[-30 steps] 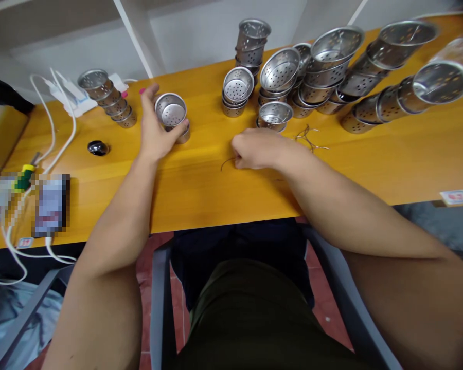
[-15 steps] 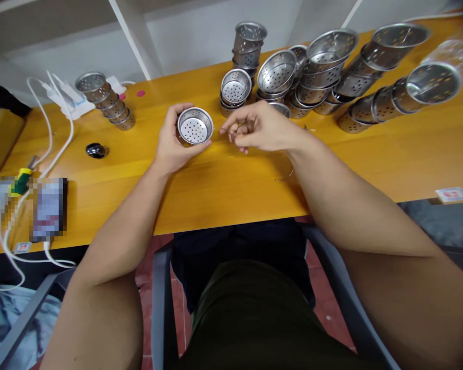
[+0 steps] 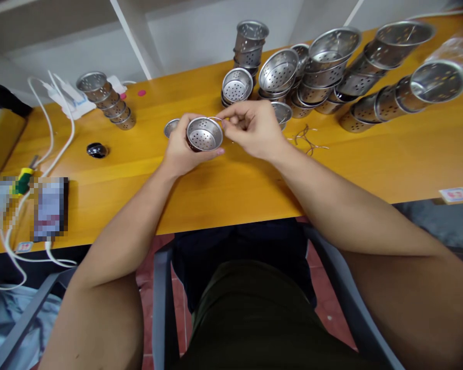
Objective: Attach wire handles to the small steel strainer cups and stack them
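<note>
Clock directions read from item 1; 12 o'clock points away from the wearer.

1. Silver-coloured, round, perforated metal cup (image 3: 204, 134): mouth upward, above the orange-brown wooden table (image 3: 224, 190).
2. Left hand (image 3: 180, 151): curled around item 1, thumb and fingers on its wall.
3. Thin, pale metal wire (image 3: 215, 118): leaves the cup's rim near 1 o'clock; whether it passes through a hole, cannot tell.
4. Right hand (image 3: 256, 129): at 3 o'clock, thumb and forefinger pinched on the wire.
5. Change: 0.5 s ago this hand stood apart from the cup; wire and rim now meet. Judged meaning: both hands work on 1 piece, the wire being fitted at the rim.
6. Second small silver metal cup (image 3: 172, 127): at 9 o'clock, just beside the left hand, newly in sight.
7. Loose bent silver wires (image 3: 306, 140): on the table, 3 o'clock, beyond the right hand.
8. Tall nested stack of perforated metal cups (image 3: 110, 103): at 10 o'clock, well apart.
</note>
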`<state>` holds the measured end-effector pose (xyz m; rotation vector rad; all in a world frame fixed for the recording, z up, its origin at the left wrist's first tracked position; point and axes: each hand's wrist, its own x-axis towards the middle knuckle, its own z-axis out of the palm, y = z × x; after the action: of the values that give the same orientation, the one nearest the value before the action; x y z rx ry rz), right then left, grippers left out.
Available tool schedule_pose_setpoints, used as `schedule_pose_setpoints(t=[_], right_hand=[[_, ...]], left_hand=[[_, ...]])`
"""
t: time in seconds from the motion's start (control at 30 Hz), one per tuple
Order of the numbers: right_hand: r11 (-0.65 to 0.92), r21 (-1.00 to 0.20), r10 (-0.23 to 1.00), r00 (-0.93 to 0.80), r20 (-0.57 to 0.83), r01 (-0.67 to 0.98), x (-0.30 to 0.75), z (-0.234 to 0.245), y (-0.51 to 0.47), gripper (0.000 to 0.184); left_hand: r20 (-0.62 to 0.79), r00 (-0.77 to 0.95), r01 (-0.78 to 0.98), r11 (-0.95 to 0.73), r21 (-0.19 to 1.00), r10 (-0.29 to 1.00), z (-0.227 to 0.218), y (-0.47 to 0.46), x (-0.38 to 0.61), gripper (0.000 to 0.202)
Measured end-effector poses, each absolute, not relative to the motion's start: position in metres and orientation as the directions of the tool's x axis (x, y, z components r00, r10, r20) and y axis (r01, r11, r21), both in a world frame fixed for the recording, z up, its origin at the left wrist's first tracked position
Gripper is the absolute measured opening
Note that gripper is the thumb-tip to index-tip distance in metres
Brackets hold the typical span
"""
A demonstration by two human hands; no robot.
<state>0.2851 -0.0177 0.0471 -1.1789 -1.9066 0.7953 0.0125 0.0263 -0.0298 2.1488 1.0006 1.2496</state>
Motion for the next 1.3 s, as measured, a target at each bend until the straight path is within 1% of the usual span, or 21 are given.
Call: schedule_pose_setpoints(t=[0.13, 0.2, 0.33, 0.43, 0.53, 0.63, 0.73, 0.8, 0.83, 0.9, 0.97, 1.0, 1.13, 1.3], right_hand=[[0.396, -0.747, 0.915, -0.299, 0.271, 0.535, 0.281, 0.043, -0.015, 0.044], [0.393, -0.734, 0.917, -0.294, 0.269, 0.555, 0.28, 0.041, -0.015, 0.043], [0.422, -0.7, 0.906, -0.289, 0.308, 0.576, 0.279, 0.042, -0.016, 0.04], [0.401, -0.674, 0.916, -0.285, 0.283, 0.62, 0.278, 0.046, -0.019, 0.041], [0.395, -0.662, 0.918, -0.297, 0.262, 0.637, 0.278, 0.049, -0.022, 0.038], [0.412, -0.663, 0.911, -0.291, 0.292, 0.625, 0.277, 0.05, -0.025, 0.037], [0.401, -0.665, 0.916, -0.256, 0.309, 0.63, 0.273, 0.046, -0.025, 0.042], [0.413, -0.68, 0.91, -0.239, 0.339, 0.606, 0.269, 0.04, -0.023, 0.043], [0.434, -0.695, 0.899, -0.227, 0.374, 0.573, 0.267, 0.036, -0.022, 0.041], [0.495, -0.728, 0.866, -0.198, 0.46, 0.475, 0.263, 0.028, -0.018, 0.028], [0.548, -0.752, 0.834, -0.173, 0.523, 0.367, 0.26, 0.021, -0.014, 0.013], [0.563, -0.76, 0.825, -0.166, 0.54, 0.325, 0.259, 0.019, -0.013, 0.009], [0.582, -0.777, 0.813, -0.171, 0.556, 0.242, 0.26, 0.018, -0.012, 0.013], [0.578, -0.786, 0.816, -0.176, 0.551, 0.22, 0.26, 0.02, -0.013, 0.016]], left_hand=[[0.552, 0.314, 0.381, -0.635, 0.672, 0.772, -0.026, 0.018, 0.02, 0.099], [0.549, 0.316, 0.381, -0.634, 0.673, 0.773, -0.025, 0.017, 0.021, 0.1], [0.549, 0.316, 0.387, -0.634, 0.67, 0.774, -0.028, 0.019, 0.02, 0.103], [0.551, 0.319, 0.383, -0.636, 0.67, 0.772, -0.03, 0.019, 0.022, 0.106], [0.566, 0.312, 0.37, -0.646, 0.667, 0.763, -0.029, 0.016, 0.025, 0.104], [0.607, 0.315, 0.361, -0.683, 0.634, 0.73, -0.026, 0.013, 0.026, 0.107], [0.614, 0.353, 0.383, -0.708, 0.593, 0.706, -0.023, 0.011, 0.026, 0.104], [0.601, 0.376, 0.394, -0.709, 0.585, 0.705, -0.024, 0.011, 0.027, 0.106], [0.593, 0.38, 0.399, -0.704, 0.587, 0.71, -0.024, 0.011, 0.027, 0.11], [0.571, 0.385, 0.413, -0.689, 0.596, 0.725, -0.027, 0.012, 0.028, 0.115], [0.561, 0.389, 0.421, -0.682, 0.598, 0.731, -0.029, 0.012, 0.029, 0.111], [0.566, 0.392, 0.418, -0.688, 0.593, 0.726, -0.03, 0.012, 0.029, 0.108], [0.597, 0.396, 0.384, -0.716, 0.583, 0.698, -0.031, 0.012, 0.027, 0.098], [0.602, 0.432, 0.338, -0.739, 0.582, 0.672, -0.032, 0.014, 0.026, 0.105]])
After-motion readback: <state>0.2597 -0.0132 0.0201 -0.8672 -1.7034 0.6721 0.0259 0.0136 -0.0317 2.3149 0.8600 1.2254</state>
